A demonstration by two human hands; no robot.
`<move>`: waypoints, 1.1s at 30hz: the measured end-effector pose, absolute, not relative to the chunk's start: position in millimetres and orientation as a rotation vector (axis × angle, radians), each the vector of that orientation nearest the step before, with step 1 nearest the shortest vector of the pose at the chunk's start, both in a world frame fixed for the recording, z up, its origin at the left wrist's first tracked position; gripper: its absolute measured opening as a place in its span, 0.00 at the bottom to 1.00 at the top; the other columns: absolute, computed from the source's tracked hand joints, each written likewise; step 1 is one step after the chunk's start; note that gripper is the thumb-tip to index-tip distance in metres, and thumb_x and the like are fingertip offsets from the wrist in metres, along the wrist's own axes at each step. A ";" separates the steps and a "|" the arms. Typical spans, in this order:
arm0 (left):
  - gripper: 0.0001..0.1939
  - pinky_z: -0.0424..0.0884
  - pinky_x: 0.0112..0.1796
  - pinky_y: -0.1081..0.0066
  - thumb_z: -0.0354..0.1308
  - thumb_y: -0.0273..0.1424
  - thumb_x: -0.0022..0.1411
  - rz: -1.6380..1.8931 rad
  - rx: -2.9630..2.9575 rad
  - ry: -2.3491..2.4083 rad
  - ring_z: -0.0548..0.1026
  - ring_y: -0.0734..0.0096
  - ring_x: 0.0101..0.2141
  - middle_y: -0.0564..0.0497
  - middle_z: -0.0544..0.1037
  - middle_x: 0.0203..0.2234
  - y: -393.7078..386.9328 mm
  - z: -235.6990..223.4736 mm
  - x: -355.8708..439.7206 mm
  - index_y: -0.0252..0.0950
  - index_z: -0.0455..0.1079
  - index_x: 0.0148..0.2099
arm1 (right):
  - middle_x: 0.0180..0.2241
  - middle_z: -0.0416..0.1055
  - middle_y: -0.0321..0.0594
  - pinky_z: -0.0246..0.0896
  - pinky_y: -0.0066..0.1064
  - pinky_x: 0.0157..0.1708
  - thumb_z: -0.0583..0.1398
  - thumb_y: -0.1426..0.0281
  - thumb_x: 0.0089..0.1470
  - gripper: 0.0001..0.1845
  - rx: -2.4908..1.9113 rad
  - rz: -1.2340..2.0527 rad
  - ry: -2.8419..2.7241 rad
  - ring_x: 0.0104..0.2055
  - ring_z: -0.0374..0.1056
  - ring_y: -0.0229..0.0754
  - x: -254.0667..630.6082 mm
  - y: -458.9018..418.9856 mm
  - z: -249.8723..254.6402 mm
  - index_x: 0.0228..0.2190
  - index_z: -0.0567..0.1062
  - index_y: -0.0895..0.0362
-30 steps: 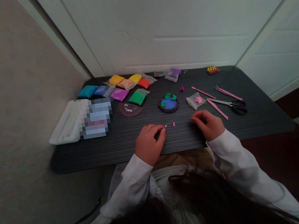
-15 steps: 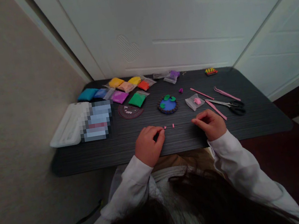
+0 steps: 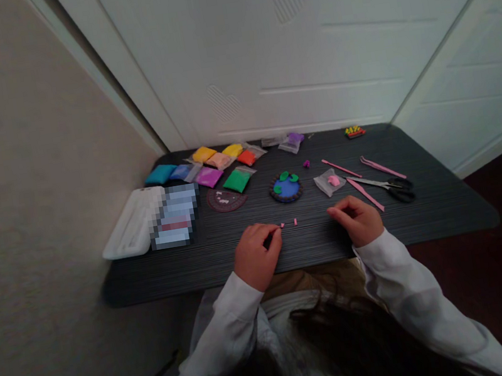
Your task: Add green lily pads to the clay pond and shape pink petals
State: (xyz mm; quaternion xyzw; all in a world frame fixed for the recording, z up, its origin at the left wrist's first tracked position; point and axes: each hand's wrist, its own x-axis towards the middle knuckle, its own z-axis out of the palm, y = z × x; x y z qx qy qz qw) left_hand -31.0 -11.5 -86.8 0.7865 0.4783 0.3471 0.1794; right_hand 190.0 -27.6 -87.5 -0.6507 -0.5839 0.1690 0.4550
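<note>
Two pink bits (image 3: 295, 221) — near left hand (image 3: 258, 257)

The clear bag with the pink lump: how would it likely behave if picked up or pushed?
The clear bag would probably flop, its film looking thin and see-through. It is likely light, since the pink lump is small. Lying flat, it should slide rather than roll.

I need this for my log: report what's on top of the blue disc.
Three green pieces show on the blue disc: two toward its far edge, one at the left. Whatever lies directly beneath them is covered and cannot be seen.
</note>
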 end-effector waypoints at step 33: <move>0.09 0.64 0.38 0.68 0.48 0.31 0.58 0.963 2.246 1.338 0.69 0.69 0.33 0.50 0.74 0.29 -10.5 -88.2 -30.7 0.36 0.69 0.34 | 0.29 0.72 0.39 0.60 0.32 0.37 0.56 0.65 0.49 0.09 -1.600 0.143 -2.011 0.34 0.66 0.40 187.9 -16.9 -97.0 0.28 0.74 0.55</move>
